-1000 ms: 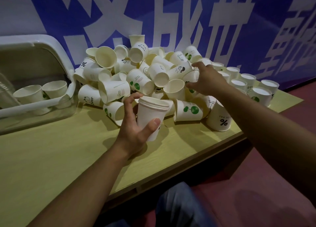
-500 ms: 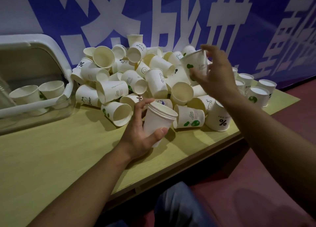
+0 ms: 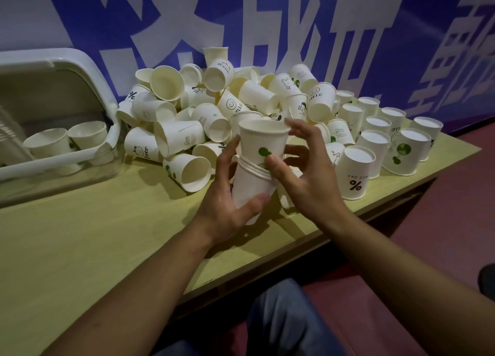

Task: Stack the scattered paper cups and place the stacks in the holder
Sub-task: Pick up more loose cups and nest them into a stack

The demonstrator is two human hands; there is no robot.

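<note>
At the centre of the frame the left hand (image 3: 227,203) has its grip closed around a stack of cups (image 3: 251,186). The right hand (image 3: 305,173), grip wide, touches the top cup (image 3: 263,144) with its thumb. The holder (image 3: 88,69) is at left on the surface (image 3: 93,243).

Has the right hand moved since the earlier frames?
Yes. The right hand came back from the cup pile toward the table's near edge, to the held stack.
</note>
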